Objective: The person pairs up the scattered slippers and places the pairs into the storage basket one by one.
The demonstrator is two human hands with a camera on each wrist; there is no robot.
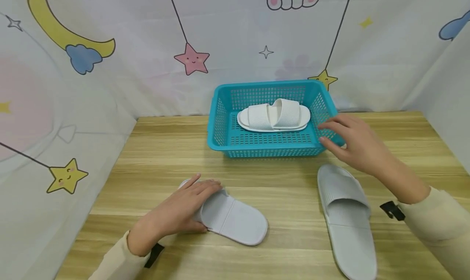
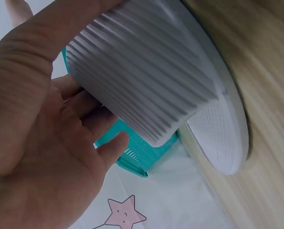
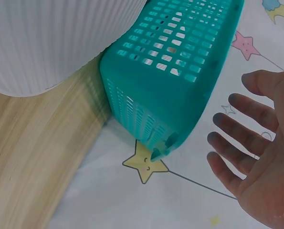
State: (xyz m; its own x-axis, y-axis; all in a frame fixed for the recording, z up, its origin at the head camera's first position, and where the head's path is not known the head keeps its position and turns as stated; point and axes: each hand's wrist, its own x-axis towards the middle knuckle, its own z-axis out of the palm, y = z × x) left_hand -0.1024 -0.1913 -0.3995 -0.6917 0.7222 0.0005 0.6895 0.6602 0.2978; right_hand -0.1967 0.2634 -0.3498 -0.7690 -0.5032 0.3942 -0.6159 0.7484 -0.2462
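Observation:
My left hand [image 1: 180, 208] lies across the strap end of a light grey slide slipper [image 1: 244, 223] on the table. Its thumb is along the near side and its fingers reach over the far side. In the left wrist view the ribbed strap [image 2: 142, 71] hides part of the fingers. My right hand [image 1: 361, 145] hovers by the right end of a teal plastic basket [image 1: 271, 147], fingers spread and holding nothing. White ribbed slippers [image 1: 273, 116], with two straps showing, lie inside the basket. Below the right hand another grey slipper [image 1: 350, 239] rests sole down, its strap towards the basket.
The wood-grain table [image 1: 165, 157] ends at the back against a white cloth [image 1: 235, 31] printed with stars, a moon and clouds. The cloth also hangs along both sides. The basket stands near the back edge.

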